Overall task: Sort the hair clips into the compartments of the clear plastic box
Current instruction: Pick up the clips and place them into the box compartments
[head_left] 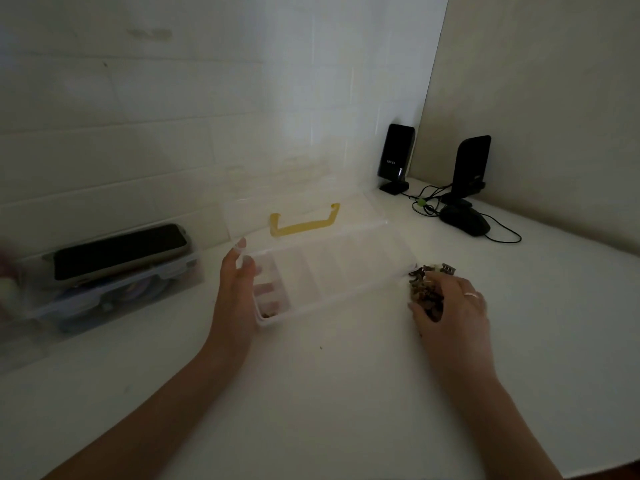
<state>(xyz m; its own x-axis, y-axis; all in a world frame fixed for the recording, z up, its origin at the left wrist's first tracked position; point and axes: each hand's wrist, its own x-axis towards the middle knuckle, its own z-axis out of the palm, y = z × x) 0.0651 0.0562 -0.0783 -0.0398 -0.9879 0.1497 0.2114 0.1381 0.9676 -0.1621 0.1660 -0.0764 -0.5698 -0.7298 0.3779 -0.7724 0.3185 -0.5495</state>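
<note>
We see a white table with a clear box lying open on it, its lid tipped back against the tiled wall and its yellow handle up. Our left hand holds the box's left end, thumb and fingers curled over its rim. Our right hand rests curled over the pile of hair clips, just beside the box's right end; a few clips sit in the near-left compartment. The left one of the two black speakers reads "EDIFIER". A phone lies on a second container.
</note>
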